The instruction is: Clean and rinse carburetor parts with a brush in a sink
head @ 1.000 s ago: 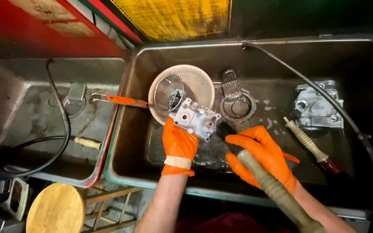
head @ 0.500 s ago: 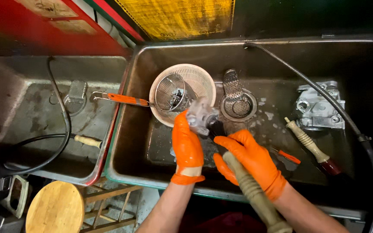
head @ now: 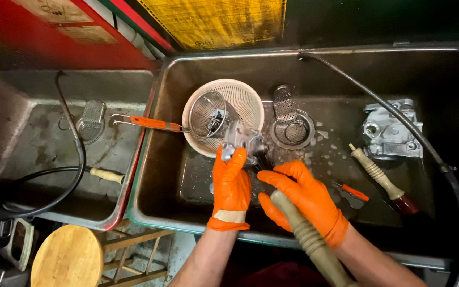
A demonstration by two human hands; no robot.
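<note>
Both hands wear orange gloves over a dark metal wash sink [head: 452, 69]. My left hand [head: 231, 186] grips a small grey metal engine part [head: 241, 142], held tilted on edge above the sink floor. My right hand [head: 303, 201] is closed around the end of a beige ribbed hose [head: 314, 245], whose tip points at the part. Just behind the part a white plastic colander [head: 243, 98] holds a wire mesh strainer [head: 207, 114] with an orange handle [head: 152, 123].
A round drain with a perforated cover [head: 289, 125] sits beside the colander. A larger grey metal casting [head: 389, 132] and a beige-handled brush [head: 378, 176] lie at the right, under a black hose [head: 399, 122]. A second sink [head: 22, 138] is at left, a wooden stool [head: 67, 258] below.
My left hand has turned the metal part from lying flat to standing on edge. My right hand has moved the hose tip closer to it.
</note>
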